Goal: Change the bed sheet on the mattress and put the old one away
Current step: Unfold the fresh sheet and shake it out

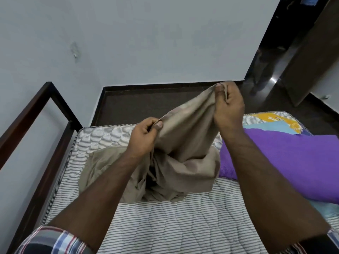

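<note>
Beige sheet (176,162) heaped mid-mattress (165,226), one edge lifted taut between both hands. Left hand (145,136), lower, at 9 o'clock of that edge: thumb and curled fingers pinching the hem. Right hand (228,107), higher, at 2 o'clock: fingers clenched on a bunched corner. Edge axis rises left to right; bulk hangs at 6 o'clock below the fingers. Purple cloth (286,162) at 3 o'clock

Mattress label (280,122) print unreadable

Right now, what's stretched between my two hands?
A taut edge of the beige sheet, pinched by the left hand and right hand, head view.
</note>
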